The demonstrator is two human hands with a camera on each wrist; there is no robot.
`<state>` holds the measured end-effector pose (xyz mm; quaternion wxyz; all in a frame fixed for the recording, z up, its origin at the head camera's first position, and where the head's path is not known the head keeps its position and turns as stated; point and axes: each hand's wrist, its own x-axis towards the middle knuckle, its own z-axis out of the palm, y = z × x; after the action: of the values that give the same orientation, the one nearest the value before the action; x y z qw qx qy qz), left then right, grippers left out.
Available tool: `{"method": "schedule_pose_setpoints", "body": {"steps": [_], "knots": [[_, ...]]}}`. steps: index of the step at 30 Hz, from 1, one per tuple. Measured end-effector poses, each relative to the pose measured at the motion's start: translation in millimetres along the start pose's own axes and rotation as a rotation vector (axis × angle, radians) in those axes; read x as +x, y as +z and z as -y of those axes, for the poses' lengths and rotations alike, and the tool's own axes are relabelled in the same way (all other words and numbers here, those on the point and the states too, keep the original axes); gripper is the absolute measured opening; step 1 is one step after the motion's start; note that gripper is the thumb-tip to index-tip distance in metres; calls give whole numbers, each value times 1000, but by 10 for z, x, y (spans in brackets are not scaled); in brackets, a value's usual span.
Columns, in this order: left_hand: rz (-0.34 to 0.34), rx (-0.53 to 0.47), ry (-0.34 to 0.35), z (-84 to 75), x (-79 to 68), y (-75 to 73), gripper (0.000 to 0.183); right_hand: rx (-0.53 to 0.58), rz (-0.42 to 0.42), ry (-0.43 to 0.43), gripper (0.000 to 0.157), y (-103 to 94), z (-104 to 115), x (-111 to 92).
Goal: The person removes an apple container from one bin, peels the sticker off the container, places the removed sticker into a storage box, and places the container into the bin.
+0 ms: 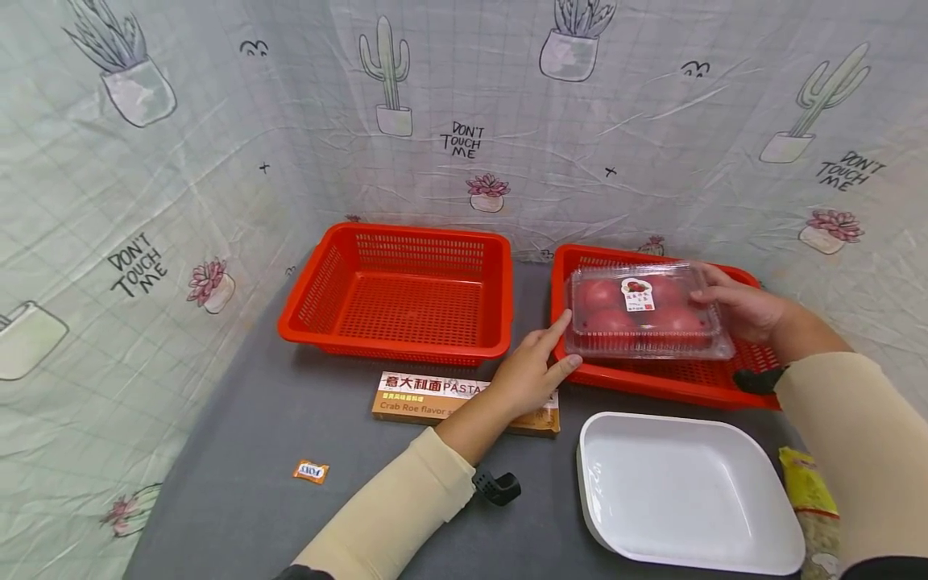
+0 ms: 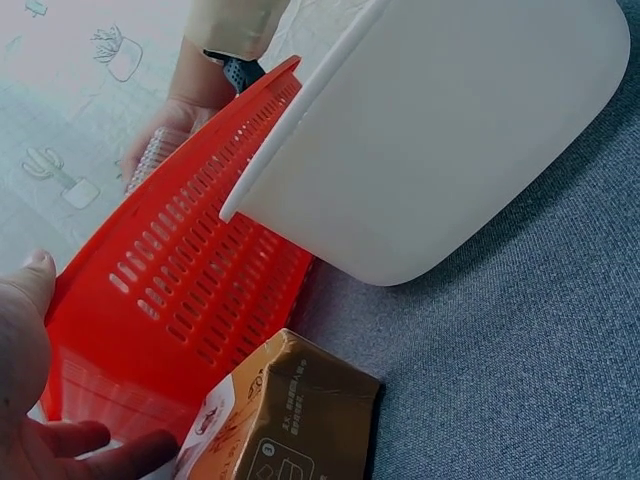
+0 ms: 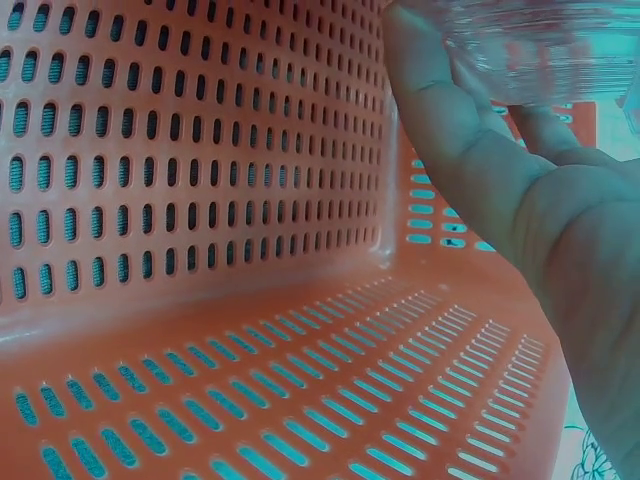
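Grey tabletop (image 1: pixel 239 499): my right fingers (image 1: pixel 725 296) grasp clear box of red fruit (image 1: pixel 645 321) over right-hand red basket (image 1: pixel 652 383); left fingers (image 1: pixel 558 329) loosely spread at basket's left rim.

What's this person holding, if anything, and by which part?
The right hand holds the clear box of red fruit by its right end; the left hand is spread at a corner of the right basket.

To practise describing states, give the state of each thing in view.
Clear box: closed, gripped by right hand
Red fruit: boxed
Right basket: upright, open-topped
Left basket: upright, open-topped
White tub: upright, uncovered
Pasta box: lying flat
Orange sachet: lying flat
Yellow bag: partly hidden, closure unclear
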<state>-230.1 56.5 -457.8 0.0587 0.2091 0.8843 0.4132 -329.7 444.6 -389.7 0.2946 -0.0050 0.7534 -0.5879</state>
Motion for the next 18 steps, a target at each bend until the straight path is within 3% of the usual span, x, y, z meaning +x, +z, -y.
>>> {"method": "schedule_pose_setpoints", "body": {"steps": [9,18], "knots": [[-3,-3,-11,3,-3,-9,78,16,4,-35,65,-15,-14,2],[0,-3,-7,8,4,-7,78,94,28,-122,52,-75,-68,-48]]}}
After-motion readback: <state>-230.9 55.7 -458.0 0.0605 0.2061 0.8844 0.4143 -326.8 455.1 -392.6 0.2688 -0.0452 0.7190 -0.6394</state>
